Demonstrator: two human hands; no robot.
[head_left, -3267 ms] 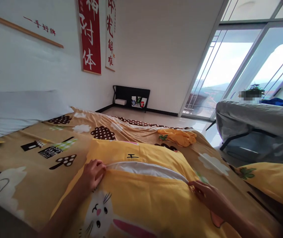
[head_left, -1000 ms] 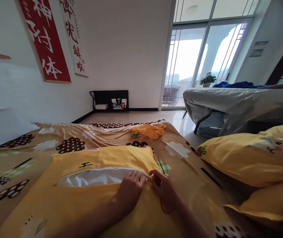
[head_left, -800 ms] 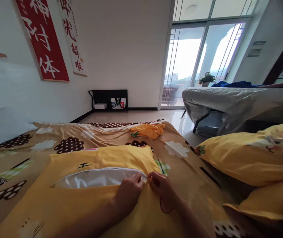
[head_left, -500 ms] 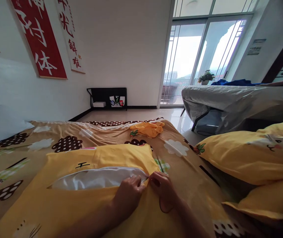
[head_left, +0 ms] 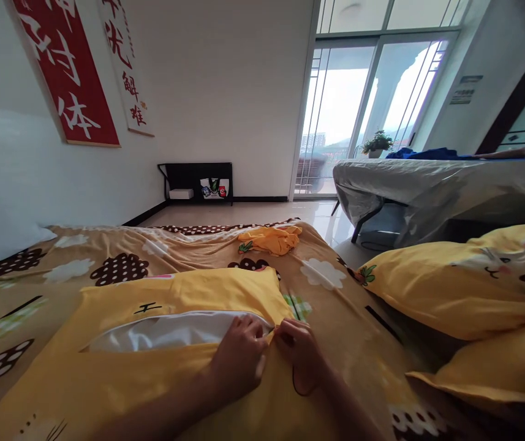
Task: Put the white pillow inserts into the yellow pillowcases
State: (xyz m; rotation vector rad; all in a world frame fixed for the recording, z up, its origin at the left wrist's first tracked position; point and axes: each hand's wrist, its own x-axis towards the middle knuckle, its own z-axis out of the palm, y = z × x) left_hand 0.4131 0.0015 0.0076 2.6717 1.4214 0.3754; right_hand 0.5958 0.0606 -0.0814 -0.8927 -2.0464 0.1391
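Observation:
A yellow pillowcase (head_left: 152, 380) lies flat before me with a long slit open across it. White satiny filling (head_left: 161, 332), seemingly an inner cushion, shows through the slit. At the slit's right end my left hand (head_left: 241, 349) is closed, its fingertips pinching the edge of the pillowcase. Just beside it, my right hand (head_left: 296, 346) pinches the fabric at the end of the opening. The fingertips of both hands nearly meet, and whatever small part of the fastening sits between them is mostly hidden.
A patterned brown blanket (head_left: 331, 331) spreads under the pillowcase. Crumpled orange cloth (head_left: 274, 240) lies farther back. Yellow cushions (head_left: 427, 288) are piled at right. Beyond stand a plastic-covered table (head_left: 381, 174) and a low black shelf (head_left: 193, 177). Part of another person's arm (head_left: 524, 151) rests at far right.
The view has shifted slightly to the right. My left hand has turned a little, its knuckles now higher over the slit. My right hand stays at the slit's end.

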